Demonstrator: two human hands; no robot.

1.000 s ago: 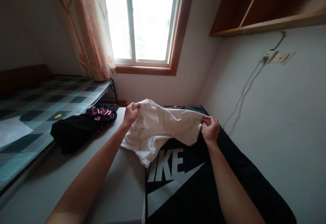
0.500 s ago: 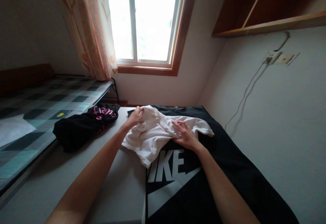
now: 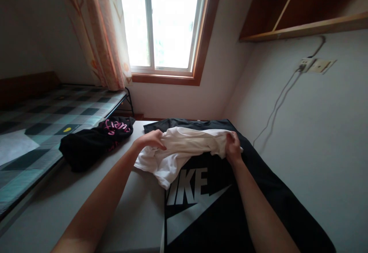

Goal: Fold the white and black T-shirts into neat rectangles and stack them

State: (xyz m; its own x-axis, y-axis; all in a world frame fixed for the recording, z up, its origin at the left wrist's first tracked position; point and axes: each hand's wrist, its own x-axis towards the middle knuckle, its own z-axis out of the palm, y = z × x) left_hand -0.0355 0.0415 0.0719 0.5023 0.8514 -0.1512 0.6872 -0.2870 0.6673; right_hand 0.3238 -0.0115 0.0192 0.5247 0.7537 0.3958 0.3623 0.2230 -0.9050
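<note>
A crumpled white shirt (image 3: 184, 142) is stretched sideways between my two hands. My left hand (image 3: 151, 139) grips its left part, thumb toward me, while loose folds hang down below. At the right end, my right hand (image 3: 233, 148) is closed on the fabric with the fingers partly hidden. Beneath the white shirt lies a large black shirt (image 3: 218, 222), spread flat, with big pale "IKE" letters and a pale stripe on its front. Its dark neckline shows behind the white cloth.
A black bundled garment with pink lettering (image 3: 97, 140) lies left on the white surface (image 3: 129, 211). Further left is a bed with a checked mattress (image 3: 71, 109) and a white sheet (image 3: 17, 145). A wall (image 3: 316, 130) with a hanging cord (image 3: 277, 107) borders the right; a wooden shelf (image 3: 301, 27) juts overhead.
My right hand has moved right to the white shirt's far end and closed on it. The cloth is now pulled wider. My left hand has dropped slightly toward me.
</note>
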